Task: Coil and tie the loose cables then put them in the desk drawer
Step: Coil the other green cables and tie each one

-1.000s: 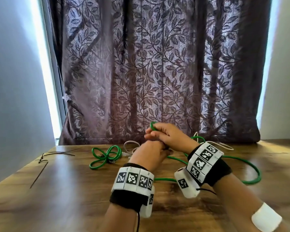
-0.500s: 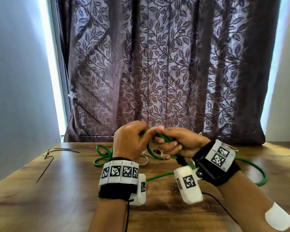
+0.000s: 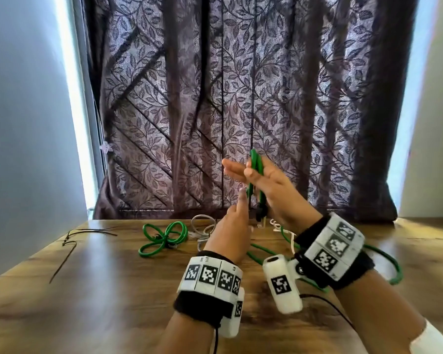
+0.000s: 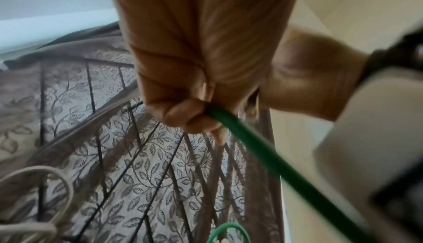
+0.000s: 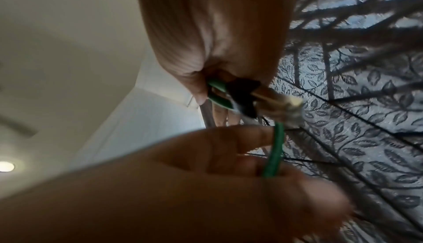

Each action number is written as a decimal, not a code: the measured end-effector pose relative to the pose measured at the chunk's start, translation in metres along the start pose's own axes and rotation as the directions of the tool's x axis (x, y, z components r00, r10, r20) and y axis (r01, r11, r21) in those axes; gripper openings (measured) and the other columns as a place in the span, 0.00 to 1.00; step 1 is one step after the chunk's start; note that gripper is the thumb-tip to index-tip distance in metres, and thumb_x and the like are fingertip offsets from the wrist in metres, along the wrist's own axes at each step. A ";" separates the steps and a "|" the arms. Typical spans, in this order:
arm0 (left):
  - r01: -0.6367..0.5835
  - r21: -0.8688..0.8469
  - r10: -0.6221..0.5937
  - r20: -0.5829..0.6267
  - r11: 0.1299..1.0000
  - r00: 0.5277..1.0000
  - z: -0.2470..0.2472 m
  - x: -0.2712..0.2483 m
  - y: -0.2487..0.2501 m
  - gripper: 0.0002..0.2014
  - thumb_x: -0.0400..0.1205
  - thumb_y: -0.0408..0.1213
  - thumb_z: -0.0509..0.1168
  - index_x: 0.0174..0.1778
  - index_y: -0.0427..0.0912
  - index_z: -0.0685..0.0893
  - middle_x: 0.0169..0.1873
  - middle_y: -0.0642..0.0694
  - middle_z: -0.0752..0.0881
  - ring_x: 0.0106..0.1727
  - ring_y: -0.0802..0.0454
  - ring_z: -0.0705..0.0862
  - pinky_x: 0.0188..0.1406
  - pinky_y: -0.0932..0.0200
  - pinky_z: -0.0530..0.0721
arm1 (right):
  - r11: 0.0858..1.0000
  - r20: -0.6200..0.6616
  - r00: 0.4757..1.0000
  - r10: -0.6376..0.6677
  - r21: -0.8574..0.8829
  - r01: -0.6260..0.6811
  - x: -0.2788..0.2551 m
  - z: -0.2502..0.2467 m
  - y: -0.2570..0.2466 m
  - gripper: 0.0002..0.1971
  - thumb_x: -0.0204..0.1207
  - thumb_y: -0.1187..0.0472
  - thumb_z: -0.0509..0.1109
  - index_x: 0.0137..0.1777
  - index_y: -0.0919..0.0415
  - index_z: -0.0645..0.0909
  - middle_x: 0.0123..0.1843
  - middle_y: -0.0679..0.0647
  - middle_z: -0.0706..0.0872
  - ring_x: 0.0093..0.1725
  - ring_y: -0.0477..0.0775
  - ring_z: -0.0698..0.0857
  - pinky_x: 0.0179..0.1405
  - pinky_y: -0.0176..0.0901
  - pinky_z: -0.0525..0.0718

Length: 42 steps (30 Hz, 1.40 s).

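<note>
Two hands [image 3: 266, 185] fingers gripping green cable [image 3: 255, 162], coiled green cable [image 3: 164, 237], grey cable [image 3: 202, 226], zip ties [image 3: 87, 232] beside

My right hand [image 3: 264, 185] hides green cable [image 3: 255, 164] grip; left hand [image 5: 206, 183] blurred; forearms cropped.

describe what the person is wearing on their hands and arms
Both forearms are bare, with no sleeves. Each wrist carries a black band topped by a white cuff printed with black-and-white square code markers. A white, rounded camera block with its own marker hangs from each band, and a thin black cable trails from it. The right forearm also has a white patch stuck near the elbow. The hands wear no gloves.
</note>
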<state>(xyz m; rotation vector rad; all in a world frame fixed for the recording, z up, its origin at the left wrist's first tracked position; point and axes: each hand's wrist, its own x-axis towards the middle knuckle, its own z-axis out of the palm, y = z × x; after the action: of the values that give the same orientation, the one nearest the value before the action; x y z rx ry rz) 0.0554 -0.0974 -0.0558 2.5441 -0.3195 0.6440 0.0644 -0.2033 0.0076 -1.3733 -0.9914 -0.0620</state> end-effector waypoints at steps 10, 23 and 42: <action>-0.027 -0.052 0.022 -0.090 0.998 0.996 -0.014 -0.001 -0.013 0.21 0.82 0.23 0.55 0.72 0.32 0.71 0.70 0.33 0.71 0.70 0.37 0.72 0.64 0.58 0.67 | 0.744 0.201 0.979 0.019 -0.658 0.120 -0.001 -0.005 0.015 0.02 0.83 0.67 0.57 0.53 0.61 0.67 0.44 0.36 0.80 0.46 0.26 0.81 0.46 0.29 0.76; -0.147 -0.196 0.133 -0.086 0.969 0.987 -0.017 -0.004 -0.009 0.10 0.80 0.27 0.62 0.55 0.31 0.83 0.54 0.34 0.84 0.57 0.39 0.81 0.41 0.68 0.67 | 0.617 0.274 0.958 0.085 -0.770 0.165 -0.004 -0.018 0.026 0.11 0.80 0.55 0.54 0.60 0.56 0.69 0.61 0.54 0.81 0.61 0.52 0.80 0.63 0.55 0.77; -0.055 -0.980 -0.106 -0.077 0.193 0.991 -0.047 -0.007 -0.027 0.09 0.81 0.25 0.59 0.55 0.38 0.79 0.44 0.44 0.84 0.34 0.51 0.89 0.33 0.63 0.88 | 0.172 0.269 0.938 0.220 -0.957 0.234 -0.004 -0.027 0.031 0.14 0.85 0.50 0.54 0.58 0.62 0.67 0.47 0.57 0.83 0.45 0.59 0.82 0.42 0.47 0.70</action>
<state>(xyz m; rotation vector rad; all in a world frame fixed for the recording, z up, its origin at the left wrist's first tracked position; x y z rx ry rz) 0.0399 -0.0492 -0.0341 1.1794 -0.4493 0.3494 0.0945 -0.2193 -0.0157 -2.7248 -1.3257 -0.6139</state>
